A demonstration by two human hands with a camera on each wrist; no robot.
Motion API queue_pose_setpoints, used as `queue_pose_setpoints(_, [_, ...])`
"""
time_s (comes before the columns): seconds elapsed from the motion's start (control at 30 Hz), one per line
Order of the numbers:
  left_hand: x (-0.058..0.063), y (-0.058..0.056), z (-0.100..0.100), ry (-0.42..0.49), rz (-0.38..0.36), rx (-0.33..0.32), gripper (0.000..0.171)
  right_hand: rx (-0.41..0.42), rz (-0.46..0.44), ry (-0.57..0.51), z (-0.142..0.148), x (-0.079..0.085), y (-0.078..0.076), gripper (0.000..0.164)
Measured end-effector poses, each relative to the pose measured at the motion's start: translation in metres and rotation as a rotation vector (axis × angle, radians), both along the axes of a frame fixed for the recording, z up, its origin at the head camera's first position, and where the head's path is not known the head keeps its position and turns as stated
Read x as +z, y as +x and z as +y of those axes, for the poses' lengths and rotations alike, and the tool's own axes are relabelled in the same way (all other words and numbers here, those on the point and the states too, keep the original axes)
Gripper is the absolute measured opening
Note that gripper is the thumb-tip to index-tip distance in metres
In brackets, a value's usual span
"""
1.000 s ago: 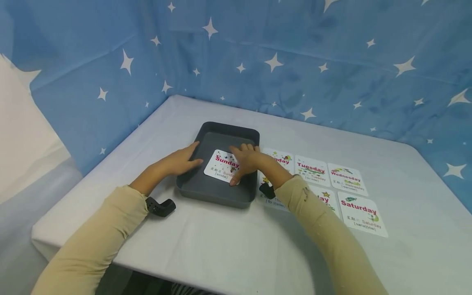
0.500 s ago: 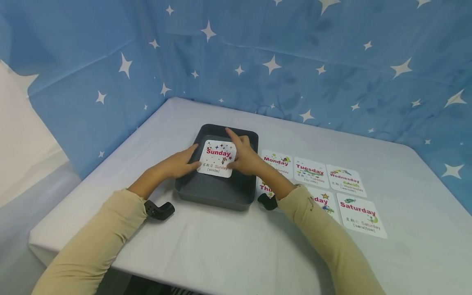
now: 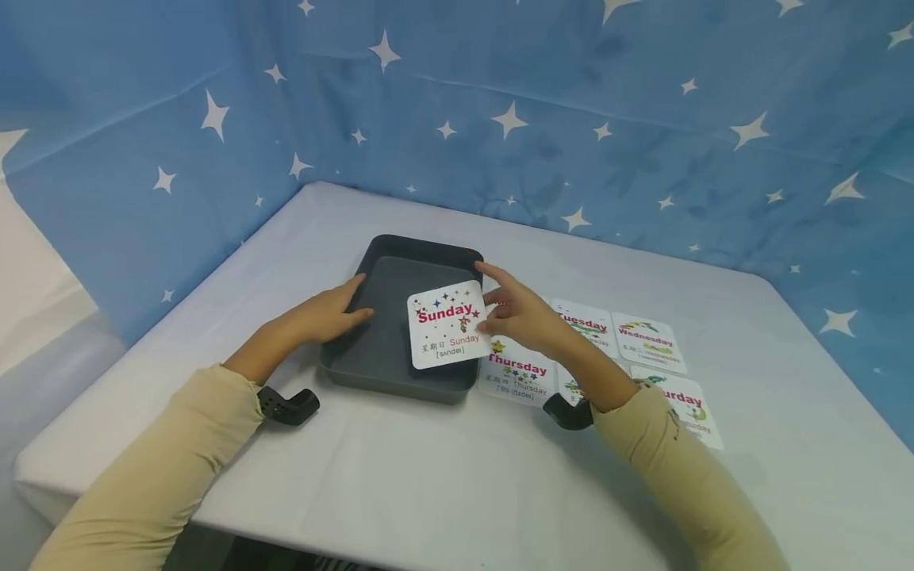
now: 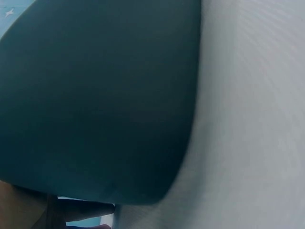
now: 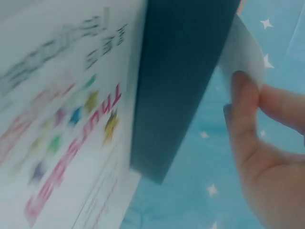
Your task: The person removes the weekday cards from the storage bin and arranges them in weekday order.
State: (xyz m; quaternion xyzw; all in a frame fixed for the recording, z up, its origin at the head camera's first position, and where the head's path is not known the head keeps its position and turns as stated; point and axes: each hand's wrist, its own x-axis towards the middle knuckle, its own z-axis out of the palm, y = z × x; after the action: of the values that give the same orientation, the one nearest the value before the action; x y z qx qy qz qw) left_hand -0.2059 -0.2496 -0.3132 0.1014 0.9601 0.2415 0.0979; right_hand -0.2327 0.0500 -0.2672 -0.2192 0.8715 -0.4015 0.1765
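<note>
A white card printed "Sunday" point(image 3: 446, 325) is tilted over the right side of a dark grey rectangular tray point(image 3: 364, 357). My right hand point(image 3: 531, 321) pinches its right edge between thumb and fingers, with the index finger reaching out; the right wrist view shows the card's pale back by the fingertips point(image 5: 245, 88). My left hand point(image 3: 321, 317) holds the tray's left rim, its thumb over the inside and some fingers hidden. In the left wrist view the tray's wall point(image 4: 105, 105) covers most of the picture.
Right of the tray lie more weekday cards in two rows, among them a Thursday card point(image 3: 517, 377), a Wednesday card point(image 3: 650, 342) and a Saturday card point(image 3: 685, 404). The right forearm covers some. A blue star-patterned curtain point(image 3: 428, 95) backs the white table point(image 3: 400, 476).
My right hand has taken the Sunday card from the tray's inside, lifting it and moving it right toward the tray's right rim. My left hand stays at the left rim.
</note>
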Motion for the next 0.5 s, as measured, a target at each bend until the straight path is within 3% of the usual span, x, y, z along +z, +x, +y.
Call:
queue_pose_setpoints(0.23, [0.000,0.002,0.000,0.013,0.009,-0.036,0.072,-0.041,-0.069,0.106,0.047,-0.006,0.018,0.065])
queue_pose_setpoints(0.5, [0.003,0.003,-0.001,0.019,0.005,-0.034,0.072,-0.057,-0.135,0.098,0.111,-0.003,0.054,0.062])
